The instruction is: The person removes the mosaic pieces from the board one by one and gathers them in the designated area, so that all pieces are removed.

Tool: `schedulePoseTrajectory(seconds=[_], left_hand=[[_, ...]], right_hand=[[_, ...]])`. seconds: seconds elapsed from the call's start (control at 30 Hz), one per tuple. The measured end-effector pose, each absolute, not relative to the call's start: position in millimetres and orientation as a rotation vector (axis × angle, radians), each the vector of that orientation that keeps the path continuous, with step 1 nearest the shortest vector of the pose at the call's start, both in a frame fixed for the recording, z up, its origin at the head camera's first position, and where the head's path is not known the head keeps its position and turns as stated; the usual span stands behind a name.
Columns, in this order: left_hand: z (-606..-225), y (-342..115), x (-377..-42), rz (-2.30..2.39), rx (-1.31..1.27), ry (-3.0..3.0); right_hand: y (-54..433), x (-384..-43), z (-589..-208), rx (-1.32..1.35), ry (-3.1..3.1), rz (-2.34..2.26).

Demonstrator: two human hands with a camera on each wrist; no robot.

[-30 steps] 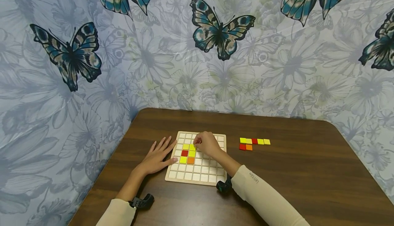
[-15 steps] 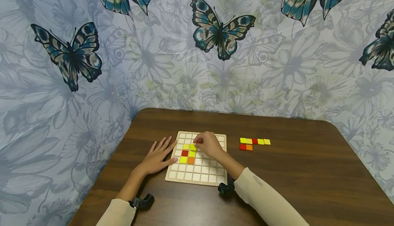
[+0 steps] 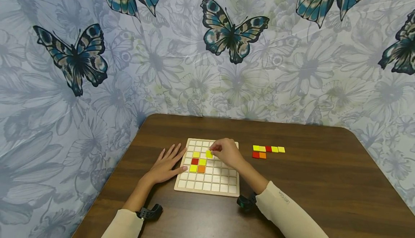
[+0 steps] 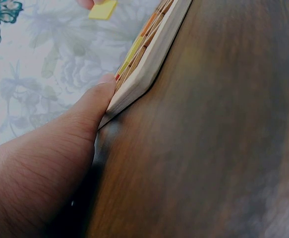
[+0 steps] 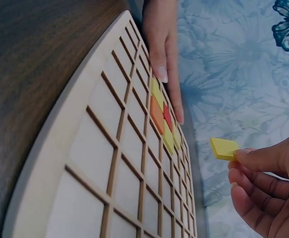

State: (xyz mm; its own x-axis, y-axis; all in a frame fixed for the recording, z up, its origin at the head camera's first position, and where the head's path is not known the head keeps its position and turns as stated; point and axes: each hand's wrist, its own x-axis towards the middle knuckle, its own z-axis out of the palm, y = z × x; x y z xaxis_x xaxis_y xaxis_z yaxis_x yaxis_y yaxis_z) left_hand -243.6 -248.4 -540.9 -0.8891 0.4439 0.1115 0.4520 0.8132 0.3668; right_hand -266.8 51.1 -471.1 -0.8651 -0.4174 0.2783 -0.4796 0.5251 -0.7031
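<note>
Right fingers (image 5: 251, 206) pinch one yellow tile (image 5: 223, 148); left fingers (image 3: 177, 155) spread. Five tiles (image 3: 201, 162) on board (image 3: 215, 178), seven tiles (image 3: 268, 148) on table (image 3: 301, 184).

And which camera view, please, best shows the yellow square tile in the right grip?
The right wrist view: the yellow square tile, pinched in the right grip, shows face and edge well inside the picture. The head view shows it smaller; the left wrist view, at its top border.
</note>
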Motion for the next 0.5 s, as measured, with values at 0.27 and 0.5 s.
schedulePoseTrajectory(seconds=[0.27, 0.5], left_hand=[[-540, -249, -243, -0.610, -0.751, -2.965], [-541, -249, -243, -0.614, -0.753, -2.957]], right_hand=[[67, -262, -465, 0.741, -2.662, 1.289], [81, -254, -459, 0.699, -2.652, 1.297]])
